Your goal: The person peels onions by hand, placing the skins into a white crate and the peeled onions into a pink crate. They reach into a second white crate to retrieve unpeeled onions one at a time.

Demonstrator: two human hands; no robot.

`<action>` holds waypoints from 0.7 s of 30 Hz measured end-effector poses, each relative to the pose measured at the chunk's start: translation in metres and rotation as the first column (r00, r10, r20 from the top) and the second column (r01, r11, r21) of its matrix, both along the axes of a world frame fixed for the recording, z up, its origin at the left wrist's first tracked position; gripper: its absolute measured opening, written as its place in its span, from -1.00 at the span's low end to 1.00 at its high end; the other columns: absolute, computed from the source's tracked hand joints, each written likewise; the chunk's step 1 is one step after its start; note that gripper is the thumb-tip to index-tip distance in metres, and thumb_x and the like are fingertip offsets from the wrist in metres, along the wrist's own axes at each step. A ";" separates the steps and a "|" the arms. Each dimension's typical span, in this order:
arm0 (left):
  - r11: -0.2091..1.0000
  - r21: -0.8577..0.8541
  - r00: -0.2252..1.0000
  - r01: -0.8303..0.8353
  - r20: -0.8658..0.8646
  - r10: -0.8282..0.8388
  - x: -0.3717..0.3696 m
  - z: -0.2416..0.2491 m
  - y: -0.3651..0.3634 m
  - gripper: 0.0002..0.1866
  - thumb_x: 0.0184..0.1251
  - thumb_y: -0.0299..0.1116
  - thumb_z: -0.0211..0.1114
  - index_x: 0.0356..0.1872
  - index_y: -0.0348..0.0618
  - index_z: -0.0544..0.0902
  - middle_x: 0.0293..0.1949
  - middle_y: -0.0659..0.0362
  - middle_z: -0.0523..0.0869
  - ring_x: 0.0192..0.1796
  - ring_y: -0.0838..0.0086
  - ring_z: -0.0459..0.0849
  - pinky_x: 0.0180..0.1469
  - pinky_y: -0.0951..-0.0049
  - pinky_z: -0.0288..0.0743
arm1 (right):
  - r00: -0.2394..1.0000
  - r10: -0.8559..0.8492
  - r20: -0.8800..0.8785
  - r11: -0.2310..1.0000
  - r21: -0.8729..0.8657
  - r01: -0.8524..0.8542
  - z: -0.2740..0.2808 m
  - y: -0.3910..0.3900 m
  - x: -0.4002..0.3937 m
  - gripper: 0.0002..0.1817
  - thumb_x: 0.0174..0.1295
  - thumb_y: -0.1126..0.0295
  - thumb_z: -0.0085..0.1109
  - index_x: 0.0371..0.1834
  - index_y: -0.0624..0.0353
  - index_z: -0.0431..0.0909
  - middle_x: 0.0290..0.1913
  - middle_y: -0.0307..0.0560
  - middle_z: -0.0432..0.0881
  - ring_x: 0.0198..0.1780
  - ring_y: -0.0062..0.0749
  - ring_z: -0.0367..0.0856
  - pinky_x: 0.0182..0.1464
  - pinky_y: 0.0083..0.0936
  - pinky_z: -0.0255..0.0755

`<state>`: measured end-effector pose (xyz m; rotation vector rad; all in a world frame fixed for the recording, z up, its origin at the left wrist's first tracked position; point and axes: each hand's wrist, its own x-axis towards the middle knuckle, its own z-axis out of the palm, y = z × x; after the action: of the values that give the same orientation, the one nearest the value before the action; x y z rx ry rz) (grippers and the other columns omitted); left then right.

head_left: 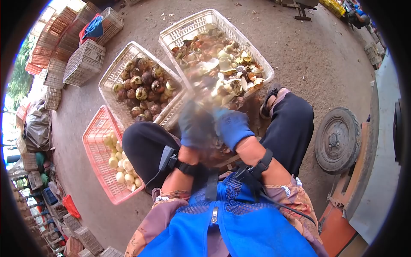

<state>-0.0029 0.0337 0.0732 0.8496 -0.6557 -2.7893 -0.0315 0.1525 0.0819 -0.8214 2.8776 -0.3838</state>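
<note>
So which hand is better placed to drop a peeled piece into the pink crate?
Probably the left hand: the pink crate lies on its side, beside the left knee. The right hand would have to cross over.

no readable text, labels or numbers anywhere

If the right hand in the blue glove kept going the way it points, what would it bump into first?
Probably the white basket of peelings just ahead of the right hand. The hand is blurred, so its exact direction and the depth are uncertain.

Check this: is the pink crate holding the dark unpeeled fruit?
No, the pink crate holds pale peeled pieces; the dark fruit fills a white crate.
</note>
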 end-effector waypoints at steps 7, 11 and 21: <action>0.967 -0.146 0.974 0.208 -0.061 -0.219 0.004 -0.030 -0.014 -0.62 0.41 0.09 0.21 -0.35 -0.01 0.62 -0.51 0.30 0.62 -0.45 0.51 0.60 -0.42 0.49 0.46 | 0.992 0.056 -0.114 0.998 0.037 -0.052 0.001 0.008 -0.002 -0.75 0.20 0.39 0.12 -0.05 0.05 0.44 -0.33 -0.13 0.67 -0.33 -0.22 0.75 -0.47 -0.14 0.57; 0.614 -0.786 0.992 0.074 -0.007 -0.129 -0.006 -0.053 -0.009 -0.63 0.42 0.01 0.24 -0.13 -0.10 0.64 -0.30 0.21 0.71 -0.28 0.47 0.66 -0.22 0.48 0.56 | 0.998 -0.036 -0.055 0.999 0.002 0.036 -0.012 -0.001 -0.009 -0.70 0.16 0.34 0.18 -0.02 -0.04 0.50 -0.25 -0.07 0.70 -0.28 -0.13 0.75 -0.41 -0.13 0.57; 0.794 -0.607 0.976 0.043 -0.146 -0.164 -0.011 -0.051 -0.011 -0.48 0.39 -0.01 0.31 0.08 -0.30 0.55 -0.05 0.09 0.67 -0.03 0.30 0.66 0.18 0.43 0.54 | 0.995 0.056 -0.087 0.747 -0.658 -0.099 -0.079 0.010 -0.025 -0.76 0.23 0.27 0.16 -0.15 0.18 0.56 -0.35 0.19 0.62 -0.35 0.11 0.60 -0.25 -0.09 0.54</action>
<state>-0.0135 0.0226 0.0225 0.4112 -1.4767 -2.4355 -0.0561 0.1627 0.0033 -1.0448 2.7316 -1.4526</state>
